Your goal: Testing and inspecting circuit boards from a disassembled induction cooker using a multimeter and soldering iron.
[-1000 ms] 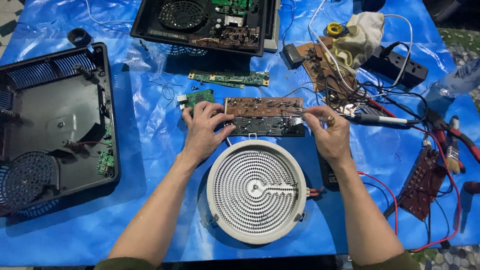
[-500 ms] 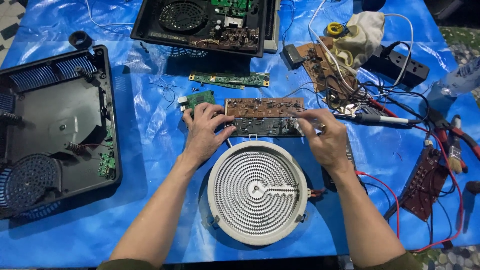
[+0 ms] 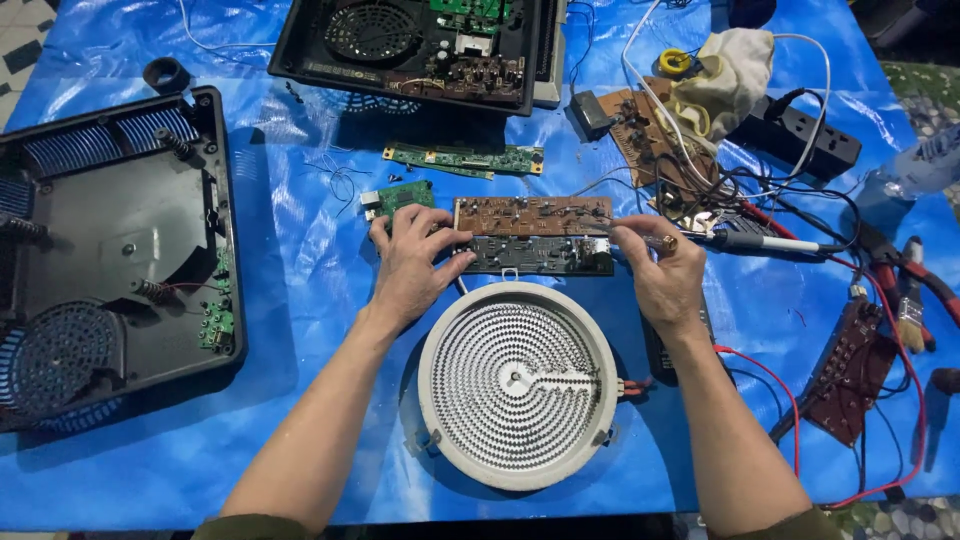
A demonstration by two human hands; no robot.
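Left hand is pressing spread fingers on the dark control board, lying beyond the round heating element. Right hand is pinching a thin screwdriver at the board's right end. Board likely light, stiff, fragile; edges look safest.

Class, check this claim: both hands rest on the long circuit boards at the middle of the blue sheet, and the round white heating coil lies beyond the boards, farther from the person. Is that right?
Not quite. In the head view the left hand and right hand do rest on the circuit boards on the blue sheet, but the round white heating coil lies nearer the person, between the forearms.
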